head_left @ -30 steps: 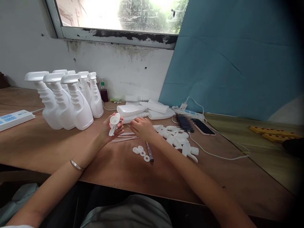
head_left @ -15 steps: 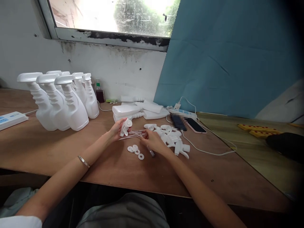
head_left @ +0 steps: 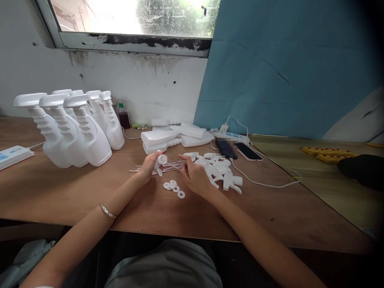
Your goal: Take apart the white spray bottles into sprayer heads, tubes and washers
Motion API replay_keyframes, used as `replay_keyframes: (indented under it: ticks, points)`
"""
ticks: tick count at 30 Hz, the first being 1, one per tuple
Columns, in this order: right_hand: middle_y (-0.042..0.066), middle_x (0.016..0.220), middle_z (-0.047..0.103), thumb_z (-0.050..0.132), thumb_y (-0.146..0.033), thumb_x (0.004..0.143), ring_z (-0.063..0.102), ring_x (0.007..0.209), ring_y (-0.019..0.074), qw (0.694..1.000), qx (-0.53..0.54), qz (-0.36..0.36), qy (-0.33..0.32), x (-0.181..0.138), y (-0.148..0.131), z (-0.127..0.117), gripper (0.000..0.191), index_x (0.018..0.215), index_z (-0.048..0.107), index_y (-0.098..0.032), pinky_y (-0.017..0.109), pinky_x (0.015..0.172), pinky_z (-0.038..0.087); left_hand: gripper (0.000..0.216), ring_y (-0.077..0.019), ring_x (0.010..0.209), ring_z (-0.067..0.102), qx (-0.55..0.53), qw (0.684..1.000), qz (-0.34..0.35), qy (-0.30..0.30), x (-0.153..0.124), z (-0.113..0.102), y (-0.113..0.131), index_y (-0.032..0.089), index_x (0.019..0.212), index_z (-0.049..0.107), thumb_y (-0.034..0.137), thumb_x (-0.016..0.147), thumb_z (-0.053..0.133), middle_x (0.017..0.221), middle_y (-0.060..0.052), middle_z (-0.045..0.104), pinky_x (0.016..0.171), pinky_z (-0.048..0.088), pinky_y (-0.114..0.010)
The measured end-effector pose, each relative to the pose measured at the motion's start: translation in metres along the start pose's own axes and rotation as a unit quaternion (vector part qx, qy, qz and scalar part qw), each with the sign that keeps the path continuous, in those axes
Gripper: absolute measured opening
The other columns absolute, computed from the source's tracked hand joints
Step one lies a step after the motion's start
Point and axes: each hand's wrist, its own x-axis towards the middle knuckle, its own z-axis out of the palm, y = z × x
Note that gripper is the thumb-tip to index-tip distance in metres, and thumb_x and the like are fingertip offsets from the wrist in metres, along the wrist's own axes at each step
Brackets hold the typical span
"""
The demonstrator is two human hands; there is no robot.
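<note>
My left hand holds a white spray trigger head just above the wooden table. My right hand is close beside it, its fingertips pinching the end of a thin clear dip tube from a small bundle lying across the table. Several white washers lie just in front of both hands. A pile of loose white trigger heads sits to the right of my right hand.
Several assembled white spray bottles stand at the back left, with bare bottles lying behind my hands. Two phones, a power strip and cables lie at right; another power strip is at far left.
My left hand has lowered the trigger head from chest height toward the table. My right hand has come off the table surface and pinched the tube ends. The view has shifted slightly.
</note>
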Motion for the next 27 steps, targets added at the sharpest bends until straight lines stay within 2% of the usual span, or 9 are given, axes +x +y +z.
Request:
replay_keyframes:
  ticks: [3, 7, 12, 15, 21, 27]
  points:
    - [0.001, 0.062, 0.057, 0.042, -0.015, 0.077, 0.052, 0.049, 0.0153, 1.000, 0.002, -0.003, -0.002, -0.003, -0.001, 0.006, 0.020, 0.096, 0.049, -0.012, 0.024, 0.048, 0.035, 0.026, -0.0075, 0.035, 0.044, 0.043, 0.997, 0.046, 0.039, 0.001, 0.000, -0.003, 0.015, 0.063, 0.048, 0.038, 0.069, 0.059, 0.045, 0.004, 0.049, 0.032, 0.028, -0.017]
    - [0.004, 0.069, 0.061, 0.045, -0.016, 0.079, 0.056, 0.056, 0.0152, 0.999, 0.024, -0.043, 0.009, -0.004, -0.002, 0.007, 0.007, 0.082, 0.051, -0.016, 0.024, 0.053, 0.040, 0.025, -0.0074, 0.034, 0.043, 0.088, 0.993, 0.057, 0.050, 0.002, -0.001, -0.004, 0.016, 0.064, 0.048, 0.037, 0.070, 0.059, 0.045, 0.005, 0.048, 0.032, 0.029, -0.017]
    - [0.007, 0.086, 0.063, 0.046, -0.015, 0.081, 0.060, 0.075, 0.0146, 0.990, 0.074, -0.107, 0.051, -0.005, -0.003, 0.004, 0.009, 0.084, 0.055, -0.019, 0.025, 0.064, 0.047, 0.028, -0.0075, 0.034, 0.043, 0.124, 0.992, 0.011, 0.025, 0.003, -0.001, -0.005, 0.014, 0.063, 0.048, 0.040, 0.072, 0.053, 0.046, 0.002, 0.049, 0.032, 0.030, -0.017]
    - [0.009, 0.095, 0.059, 0.047, -0.010, 0.078, 0.059, 0.086, 0.0158, 0.972, 0.148, -0.164, 0.086, -0.006, -0.005, -0.001, 0.015, 0.086, 0.055, -0.020, 0.028, 0.071, 0.050, 0.031, -0.0077, 0.033, 0.043, 0.146, 0.989, -0.017, 0.010, 0.002, -0.002, -0.003, 0.014, 0.063, 0.050, 0.042, 0.074, 0.049, 0.046, 0.002, 0.049, 0.032, 0.029, -0.017]
    - [0.008, 0.087, 0.062, 0.052, -0.007, 0.075, 0.061, 0.080, 0.0163, 0.942, 0.227, -0.208, 0.130, -0.009, -0.010, -0.006, 0.017, 0.086, 0.055, -0.020, 0.030, 0.068, 0.053, 0.035, -0.0079, 0.033, 0.044, 0.192, 0.979, -0.063, -0.033, 0.002, -0.006, 0.002, 0.013, 0.065, 0.053, 0.045, 0.076, 0.046, 0.046, 0.001, 0.050, 0.033, 0.028, -0.017]
    - [0.005, 0.081, 0.068, 0.062, -0.009, 0.073, 0.066, 0.077, 0.0151, 0.935, 0.165, -0.215, 0.227, -0.009, -0.009, 0.002, 0.030, 0.098, 0.050, -0.021, 0.024, 0.065, 0.055, 0.032, -0.0105, 0.032, 0.044, 0.241, 0.957, -0.137, -0.088, 0.003, -0.009, -0.004, 0.012, 0.074, 0.059, 0.043, 0.075, 0.050, 0.043, -0.001, 0.053, 0.030, 0.023, -0.017]
